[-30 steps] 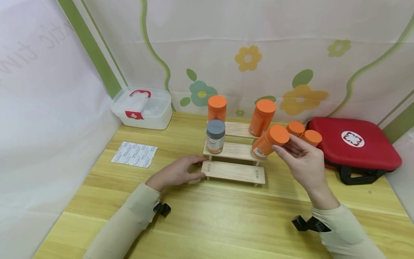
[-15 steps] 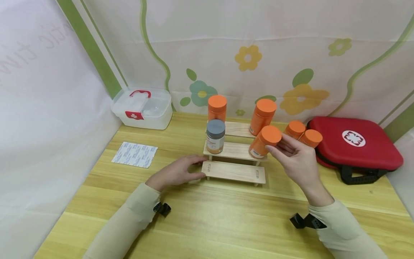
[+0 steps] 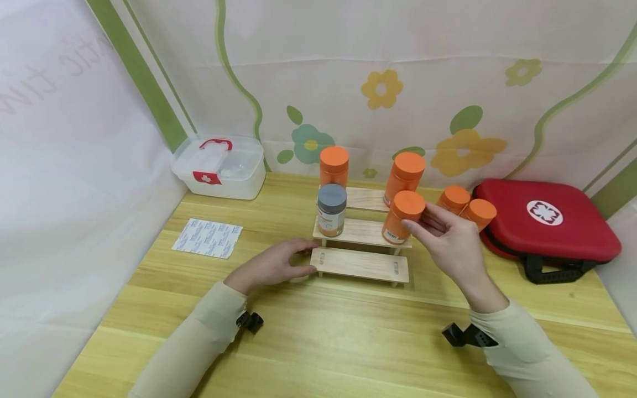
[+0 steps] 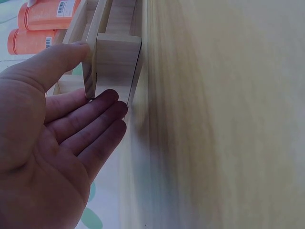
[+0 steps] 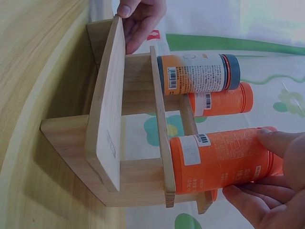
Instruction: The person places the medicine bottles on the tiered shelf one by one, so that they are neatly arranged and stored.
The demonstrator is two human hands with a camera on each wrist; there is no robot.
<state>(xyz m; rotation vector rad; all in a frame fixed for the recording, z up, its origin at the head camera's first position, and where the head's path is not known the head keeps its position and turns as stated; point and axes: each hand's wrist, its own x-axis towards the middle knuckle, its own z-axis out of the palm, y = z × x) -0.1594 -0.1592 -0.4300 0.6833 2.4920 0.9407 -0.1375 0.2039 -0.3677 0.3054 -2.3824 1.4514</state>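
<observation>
A three-tier wooden shelf (image 3: 359, 262) stands on the table. My right hand (image 3: 454, 243) grips an orange bottle (image 3: 400, 224) near its lid, thumb on one side and fingers on the other. In the right wrist view the bottle's base meets the right end of the middle tier. At the left end of the lowest tier, my left hand (image 3: 271, 266) holds the board between thumb and index finger; its other fingers stretch out. A grey-lidded bottle (image 3: 330, 213) occupies the middle tier's left end. Two orange-lidded bottles, one left (image 3: 334, 166) and one right (image 3: 404, 174), are on the top tier.
Two more orange-lidded bottles (image 3: 455, 198) are behind my right hand, beside a red first-aid case (image 3: 552, 221). At the back left stands a clear plastic box (image 3: 224, 171) with a red handle. A printed white packet (image 3: 208, 237) lies left of the shelf.
My right hand has moved left with the orange bottle, which has gone from tilted to nearly upright over the middle tier's right end. The left hand stays in place.
</observation>
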